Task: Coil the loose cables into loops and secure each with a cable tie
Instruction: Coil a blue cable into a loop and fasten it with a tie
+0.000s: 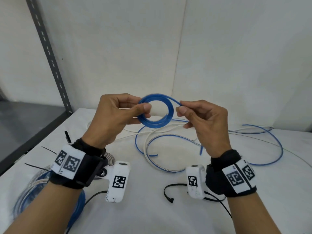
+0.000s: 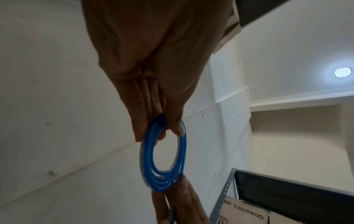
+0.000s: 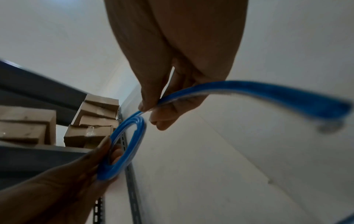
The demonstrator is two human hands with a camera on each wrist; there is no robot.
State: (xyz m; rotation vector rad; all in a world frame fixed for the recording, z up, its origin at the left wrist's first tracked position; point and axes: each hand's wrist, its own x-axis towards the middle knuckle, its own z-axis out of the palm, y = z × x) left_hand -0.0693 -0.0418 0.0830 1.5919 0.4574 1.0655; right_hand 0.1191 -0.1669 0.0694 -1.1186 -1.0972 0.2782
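While hands grip it, blue coil (image 1: pixel 156 110) faces camera — tail rightward.

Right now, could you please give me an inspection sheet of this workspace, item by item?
Surface: white cloth-covered table, holding cables and ties.
Job's things: small blue coiled cable, held in the air, no tie on it; black plastic cable ties lying loose on the table.
Clutter: nothing seen.
Grippers: left hand pinches the coil's rim; right hand pinches the coil's free tail.
Cables: loose blue and white cables sprawled behind the hands; larger blue and clear coils under the left forearm.
Surroundings: white wall panels; grey slotted metal shelf upright; brown cardboard boxes on the shelving.
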